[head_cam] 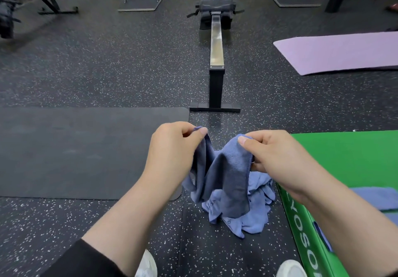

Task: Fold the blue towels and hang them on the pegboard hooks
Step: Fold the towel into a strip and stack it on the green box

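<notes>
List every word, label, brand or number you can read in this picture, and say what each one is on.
"YOSO", then part of a further letter cut off by the frame edge: white capitals running down the side of the green padded box at the lower right.
Small pale mark near the hem of the light blue crumpled towel on the floor: too small to read.
Nothing else is readable on the silver-railed black rowing machine or either mat.

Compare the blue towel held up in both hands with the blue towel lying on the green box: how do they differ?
The held towel hangs off the floor, pinched by the left hand and right hand; the towel on the green box, at, rests untouched. The held towel droops in loose folds; the boxed one lies flat with straight edges. The held towel looks darker. Both are blue cloth.
</notes>
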`<state>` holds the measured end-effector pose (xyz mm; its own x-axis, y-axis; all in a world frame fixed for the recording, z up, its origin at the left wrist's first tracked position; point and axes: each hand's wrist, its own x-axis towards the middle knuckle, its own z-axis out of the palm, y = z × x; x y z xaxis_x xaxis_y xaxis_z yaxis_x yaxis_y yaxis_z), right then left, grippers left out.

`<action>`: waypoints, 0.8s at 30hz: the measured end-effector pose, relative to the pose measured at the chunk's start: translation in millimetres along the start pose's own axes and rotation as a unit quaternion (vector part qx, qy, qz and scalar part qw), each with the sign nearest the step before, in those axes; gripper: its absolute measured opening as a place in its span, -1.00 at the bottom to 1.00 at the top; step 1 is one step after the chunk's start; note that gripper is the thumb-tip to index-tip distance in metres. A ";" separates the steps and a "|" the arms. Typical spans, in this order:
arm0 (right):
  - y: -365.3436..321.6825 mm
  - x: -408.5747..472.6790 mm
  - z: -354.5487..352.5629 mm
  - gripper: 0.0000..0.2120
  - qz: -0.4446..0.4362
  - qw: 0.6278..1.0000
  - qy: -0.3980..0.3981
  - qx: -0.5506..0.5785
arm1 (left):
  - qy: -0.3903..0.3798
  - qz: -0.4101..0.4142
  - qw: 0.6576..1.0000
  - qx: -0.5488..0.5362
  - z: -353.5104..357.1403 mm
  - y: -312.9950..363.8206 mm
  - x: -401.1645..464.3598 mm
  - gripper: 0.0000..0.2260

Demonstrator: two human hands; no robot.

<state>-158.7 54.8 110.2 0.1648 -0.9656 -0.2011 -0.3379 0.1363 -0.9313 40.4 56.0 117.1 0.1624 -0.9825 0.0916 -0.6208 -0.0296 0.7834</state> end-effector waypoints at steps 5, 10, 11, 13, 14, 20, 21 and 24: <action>-0.1 -2.5 -0.1 -0.68 0.006 1.000 -0.015 0.006 | -0.007 -0.017 0.996 -0.085 7.5 7.6 -5.3 -0.57; -3.9 -4.5 4.9 -0.68 0.036 0.996 -0.048 0.059 | -0.026 0.001 0.997 -0.074 17.1 8.3 -9.6 -0.59; -4.1 -4.6 6.2 -0.68 0.042 0.995 -0.053 0.079 | -0.035 0.010 0.997 -0.072 19.9 9.6 -12.0 -0.62; -3.0 -4.3 9.1 -0.69 0.054 0.990 -0.059 0.120 | -0.047 0.016 0.995 -0.081 25.4 12.7 -16.8 -0.71; -2.3 -4.1 10.5 -0.70 0.060 0.986 -0.063 0.141 | -0.052 0.012 0.994 -0.091 27.9 14.2 -18.8 -0.78; -9.0 -6.6 15.1 -0.73 0.090 0.950 -0.081 0.288 | -0.025 0.048 0.997 -0.046 35.7 12.6 -22.3 -0.88; -10.3 -6.9 15.3 -0.73 0.093 0.945 -0.082 0.302 | -0.027 0.070 0.997 -0.033 37.1 11.1 -21.9 -0.86; -10.3 -5.3 13.8 -0.68 0.109 0.928 -0.063 0.350 | -0.072 0.146 0.987 0.003 41.1 10.6 -24.9 -0.74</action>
<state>-143.3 61.5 116.7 0.2850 -0.8708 -0.4006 0.3024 0.4782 -0.8245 -1.7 72.5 97.8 -0.1350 -0.9654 0.2233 -0.6300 0.2576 0.7326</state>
